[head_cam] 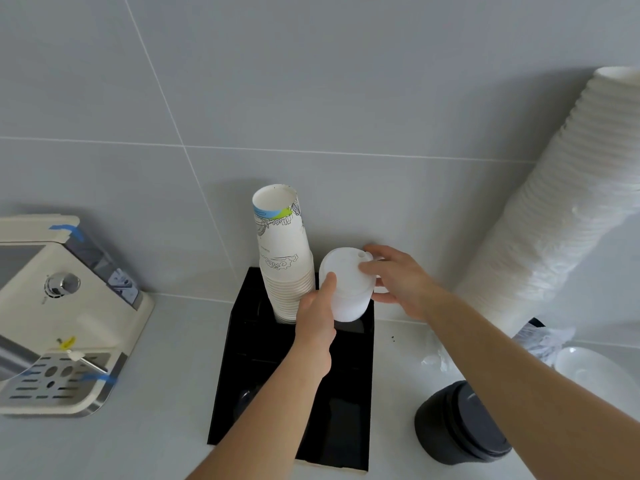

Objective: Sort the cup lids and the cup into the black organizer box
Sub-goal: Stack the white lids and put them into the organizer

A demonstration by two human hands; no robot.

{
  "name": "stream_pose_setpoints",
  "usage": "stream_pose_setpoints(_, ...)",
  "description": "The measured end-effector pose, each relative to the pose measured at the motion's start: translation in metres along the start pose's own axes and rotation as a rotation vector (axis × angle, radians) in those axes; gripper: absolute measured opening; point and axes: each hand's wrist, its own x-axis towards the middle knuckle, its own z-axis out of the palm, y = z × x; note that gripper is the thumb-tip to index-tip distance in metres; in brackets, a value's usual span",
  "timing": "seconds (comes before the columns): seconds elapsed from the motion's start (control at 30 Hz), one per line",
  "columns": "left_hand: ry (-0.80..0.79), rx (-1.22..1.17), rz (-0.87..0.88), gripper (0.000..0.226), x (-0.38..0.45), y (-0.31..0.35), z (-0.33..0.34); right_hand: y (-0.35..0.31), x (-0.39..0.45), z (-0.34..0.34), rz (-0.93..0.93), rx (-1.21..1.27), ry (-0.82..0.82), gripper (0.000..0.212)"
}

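A black organizer box (242, 355) stands on the white counter against the tiled wall. In its back left compartment rises a tall stack of printed paper cups (282, 258). A short stack of white cup lids (346, 289) sits in the back right compartment. My left hand (317, 320) grips the stack's left side, thumb on the top lid's rim. Fingers of my right hand (398, 278) press on the top lid and wrap its right side. The front compartments look dark; what they hold is hard to make out.
A cream coffee machine (69, 306) with a metal drip tray stands at the left. A very tall stack of white lids (561, 209) leans at the right. A dark grey lidded jar (457, 424), a white dish (595, 372) and crumpled plastic wrap (540, 337) lie at the right.
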Motion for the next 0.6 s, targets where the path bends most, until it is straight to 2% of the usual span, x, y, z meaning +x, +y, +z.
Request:
stream_pose_setpoints(0.27,0.002,0.008,0.008,0.016,0.009,-0.013,-0.004,0.012,0.004,-0.001,0.019,-0.032,-0.020,0.046)
stream_pose_setpoints(0.43,0.008,0.025,0.004,0.019,0.014,-0.012,-0.001,0.018,0.008,-0.004,0.003,-0.017,0.045,0.044)
stream_pose_setpoints(0.6,0.017,0.042,0.018,0.020,0.019,-0.014,-0.002,0.024,0.011,-0.001,-0.012,-0.059,0.033,0.050)
